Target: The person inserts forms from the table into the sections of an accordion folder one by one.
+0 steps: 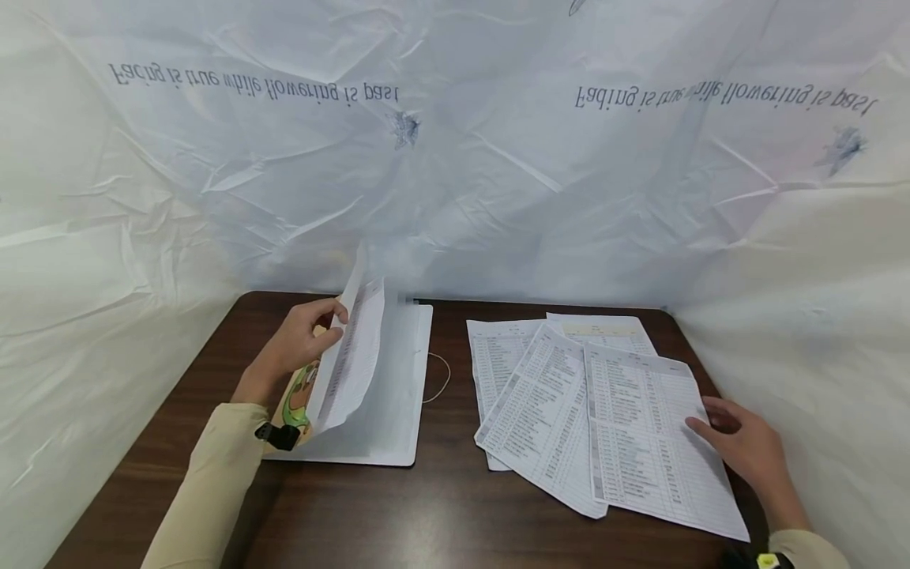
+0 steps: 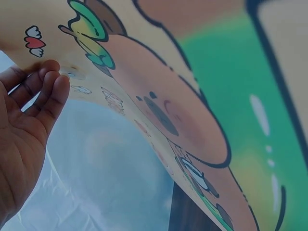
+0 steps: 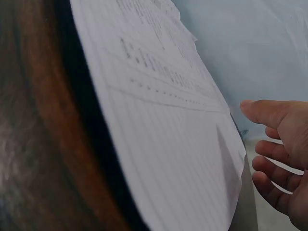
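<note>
At the left of the table, my left hand [image 1: 302, 336] pinches the raised cover of a folder [image 1: 401, 395]. The cover's outer face [image 2: 168, 101] is tan with cartoon figures. A printed page [image 1: 359, 348] stands lifted along with the cover, in front of the folder's pale inner side. On the right, my right hand [image 1: 750, 446] is at the right edge of a printed sheet [image 1: 650, 435], its thumb overlapping the margin. Its fingers are loosely bent and spread apart in the right wrist view. That sheet lies on top of several other printed sheets [image 1: 536, 395], fanned out.
A thin elastic loop [image 1: 441, 379] sticks out from the folder's right side. The dark wood table [image 1: 441, 506] is enclosed at the back and sides by white plastic sheeting [image 1: 455, 182] with printed lettering. Each wrist wears a black band.
</note>
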Motion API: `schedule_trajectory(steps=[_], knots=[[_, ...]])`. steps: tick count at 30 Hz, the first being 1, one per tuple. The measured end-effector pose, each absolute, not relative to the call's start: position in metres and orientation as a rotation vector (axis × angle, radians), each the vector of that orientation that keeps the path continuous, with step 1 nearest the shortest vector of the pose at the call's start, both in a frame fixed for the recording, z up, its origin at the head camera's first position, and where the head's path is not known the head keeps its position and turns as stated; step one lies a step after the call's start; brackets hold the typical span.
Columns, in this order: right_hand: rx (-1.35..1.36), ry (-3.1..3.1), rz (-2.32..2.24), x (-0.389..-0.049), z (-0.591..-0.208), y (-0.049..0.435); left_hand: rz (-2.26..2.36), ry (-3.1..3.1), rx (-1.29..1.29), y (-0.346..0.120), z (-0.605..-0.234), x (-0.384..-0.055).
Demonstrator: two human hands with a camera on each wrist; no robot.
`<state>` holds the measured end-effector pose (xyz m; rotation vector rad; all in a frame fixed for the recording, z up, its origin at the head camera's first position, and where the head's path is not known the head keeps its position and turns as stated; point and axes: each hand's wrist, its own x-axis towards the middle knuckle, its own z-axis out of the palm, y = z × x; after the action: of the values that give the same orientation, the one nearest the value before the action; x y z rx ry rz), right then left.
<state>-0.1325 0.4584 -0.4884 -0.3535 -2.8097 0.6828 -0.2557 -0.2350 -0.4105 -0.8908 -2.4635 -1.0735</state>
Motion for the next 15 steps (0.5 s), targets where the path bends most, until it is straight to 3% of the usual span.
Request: schedule_trajectory(steps=[15], knots=[[-0.464, -2.862, 0.653, -0.126, -0.497, 0.473, -1.065, -2.475, -0.884, -0.237, -0.409, -0.255]])
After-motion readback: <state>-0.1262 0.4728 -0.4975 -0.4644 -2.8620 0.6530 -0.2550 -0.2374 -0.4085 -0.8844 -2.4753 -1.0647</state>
